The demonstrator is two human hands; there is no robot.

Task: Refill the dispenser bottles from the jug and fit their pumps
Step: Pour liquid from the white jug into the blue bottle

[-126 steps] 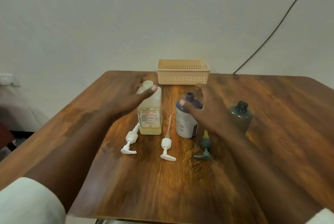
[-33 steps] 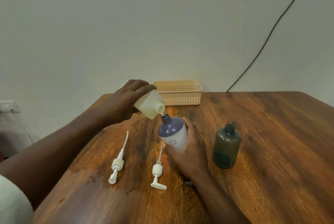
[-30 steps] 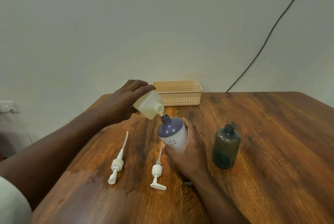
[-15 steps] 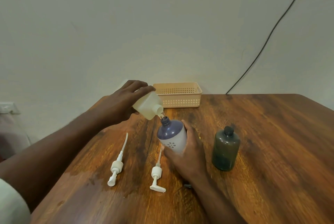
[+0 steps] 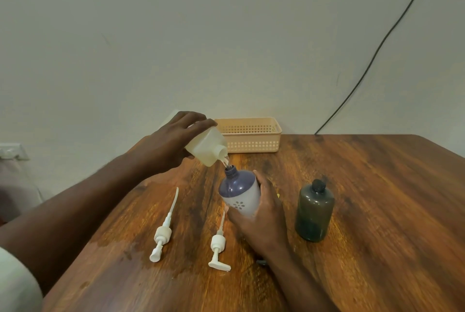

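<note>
Wooden desk [image 5: 352,211] against plain wall. Left hand [image 5: 171,143] grips tilted jug [image 5: 205,148], spout just above neck of purple bottle [image 5: 239,192], thin stream entering. Right hand [image 5: 261,213] clasps that bottle, leaning it. Advise steady tilt, spout centred. Two white pumps [image 5: 161,233] lie nearby; dark bottle [image 5: 314,213] stands apart.

Left hand [image 5: 173,143] tips jug [image 5: 205,148], seemingly pouring into bottle [image 5: 240,192].
</note>
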